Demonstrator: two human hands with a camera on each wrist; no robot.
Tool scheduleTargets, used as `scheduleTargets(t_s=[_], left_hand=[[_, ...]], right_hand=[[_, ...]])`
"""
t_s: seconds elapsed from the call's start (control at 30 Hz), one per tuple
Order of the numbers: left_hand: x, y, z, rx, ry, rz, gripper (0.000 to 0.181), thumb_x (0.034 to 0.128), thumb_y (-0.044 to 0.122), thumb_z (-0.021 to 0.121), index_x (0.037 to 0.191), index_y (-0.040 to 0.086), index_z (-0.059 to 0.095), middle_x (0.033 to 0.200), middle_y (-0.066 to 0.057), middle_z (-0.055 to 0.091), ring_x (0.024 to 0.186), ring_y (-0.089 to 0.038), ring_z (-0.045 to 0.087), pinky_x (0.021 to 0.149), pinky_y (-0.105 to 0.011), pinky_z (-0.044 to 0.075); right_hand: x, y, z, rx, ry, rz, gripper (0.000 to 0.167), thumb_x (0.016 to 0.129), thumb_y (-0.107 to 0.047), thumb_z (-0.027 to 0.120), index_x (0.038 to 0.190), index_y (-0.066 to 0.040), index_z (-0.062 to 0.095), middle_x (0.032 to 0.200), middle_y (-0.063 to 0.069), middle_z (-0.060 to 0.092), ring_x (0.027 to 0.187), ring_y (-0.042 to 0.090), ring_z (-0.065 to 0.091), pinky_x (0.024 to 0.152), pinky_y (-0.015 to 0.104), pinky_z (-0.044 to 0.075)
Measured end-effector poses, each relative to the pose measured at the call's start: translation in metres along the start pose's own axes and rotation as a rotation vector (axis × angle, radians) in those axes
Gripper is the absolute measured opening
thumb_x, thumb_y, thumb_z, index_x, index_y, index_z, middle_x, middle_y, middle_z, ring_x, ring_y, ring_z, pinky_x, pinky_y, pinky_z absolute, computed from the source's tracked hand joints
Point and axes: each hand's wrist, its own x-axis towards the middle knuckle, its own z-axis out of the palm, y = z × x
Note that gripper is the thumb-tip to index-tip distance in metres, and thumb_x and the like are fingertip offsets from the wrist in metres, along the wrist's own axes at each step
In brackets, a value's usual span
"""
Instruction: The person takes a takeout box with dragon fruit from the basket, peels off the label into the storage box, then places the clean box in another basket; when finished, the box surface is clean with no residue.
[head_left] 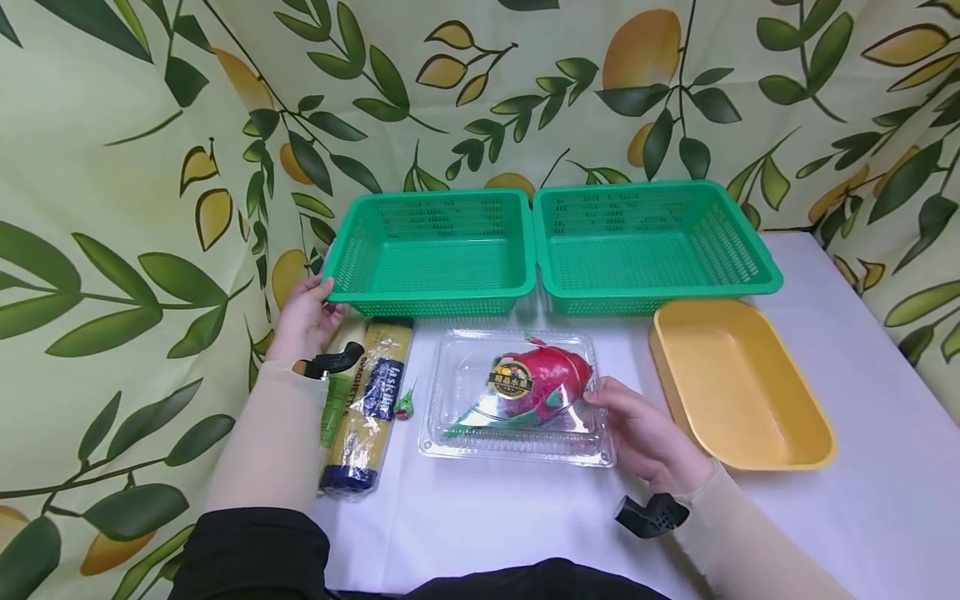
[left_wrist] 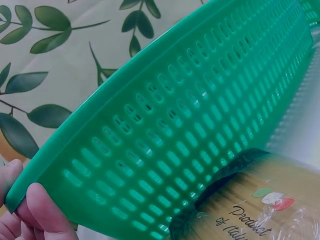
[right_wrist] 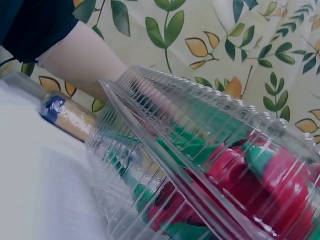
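Note:
My left hand (head_left: 302,323) grips the near-left corner of the left green plastic basket (head_left: 435,304). In the left wrist view, the thumb (left_wrist: 47,212) lies on one side of the rim and a fingertip on the other. With my right hand (head_left: 651,437) I hold a clear plastic clamshell box (head_left: 517,450) by its right edge, thumb on top; the fingers beneath are partly hidden. Inside the box lies a red dragon fruit (head_left: 555,379) with green tips, seen through the ribbed wall in the right wrist view. A dark round label sits on the lid.
A second green basket (head_left: 660,302) stands to the right of the first. Nearer on the right is a yellow tub (head_left: 738,387). A spaghetti pack (head_left: 378,392) lies below the left basket, beside a green packet (head_left: 333,408) and a small green-and-red lollipop-like item (head_left: 404,406).

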Motion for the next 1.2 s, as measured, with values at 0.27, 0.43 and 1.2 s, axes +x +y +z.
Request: scheduleTargets(t_s=[0.27,0.43,1.2], left_hand=[[-0.001,0.000,0.001,-0.014,0.001,-0.008,0.019,0.1127,0.013,0.062,0.125,0.021,0.050,0.117,0.000,0.052,0.088,-0.012,0.049,0.067,-0.020,0.049],[-0.002,-0.001,0.001,-0.001,0.016,-0.020,0.019,0.1132,0.015,0.061,0.127,0.022,0.050,0.120,0.001,0.050,0.090,-0.012,0.049,0.068,-0.020,0.050],[-0.004,-0.005,-0.001,0.211,0.111,0.079,0.026,0.1127,0.026,0.065,0.137,0.022,0.056,0.114,0.003,0.051,0.091,-0.012,0.046,0.074,-0.020,0.046]], right_hand=[[-0.013,0.012,-0.007,-0.031,0.082,0.016,0.009,0.113,-0.019,0.053,0.122,-0.020,0.050,0.116,-0.005,0.071,0.107,0.013,0.072,0.092,0.032,0.064],[-0.017,0.014,-0.002,-0.089,0.155,0.008,0.008,0.111,-0.018,0.059,0.109,-0.020,0.052,0.107,-0.005,0.067,0.097,0.013,0.071,0.082,0.031,0.063],[-0.013,0.004,-0.003,-0.541,0.279,0.005,0.028,0.104,-0.022,0.070,0.114,-0.001,0.054,0.112,0.007,0.055,0.101,0.018,0.058,0.083,0.039,0.064]])
